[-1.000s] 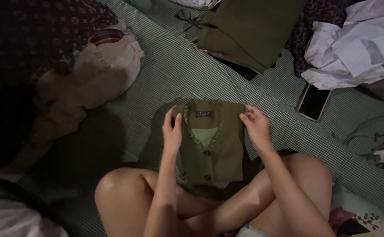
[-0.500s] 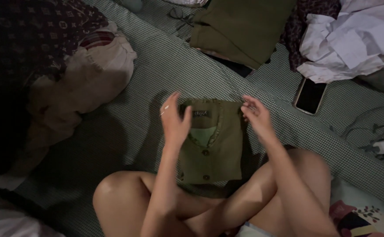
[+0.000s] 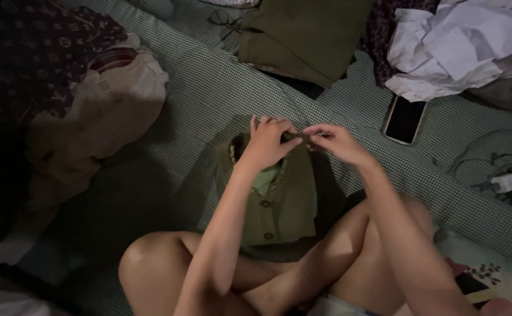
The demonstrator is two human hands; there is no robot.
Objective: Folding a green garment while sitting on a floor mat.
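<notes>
A small olive-green buttoned garment [image 3: 282, 202] lies on the green checked sheet [image 3: 209, 99] in front of my crossed legs. My left hand [image 3: 267, 141] rests over its collar, fingers curled around the top edge. My right hand [image 3: 335, 142] pinches the same top edge beside it, so the two hands almost touch at the middle of the collar. The right side of the garment looks folded inward, narrower than its left. Two buttons show down the front.
A folded olive garment [image 3: 306, 35] lies at the top centre. White crumpled clothes [image 3: 461, 47] pile at the top right, with a dark phone [image 3: 405, 119] below them. A cream bag [image 3: 112, 111] and dark patterned cloth sit left. Cables and a charger [image 3: 504, 182] lie right.
My hands moved from the garment's two shoulders to meet at the collar's middle. The right side of the garment has been folded inward.
</notes>
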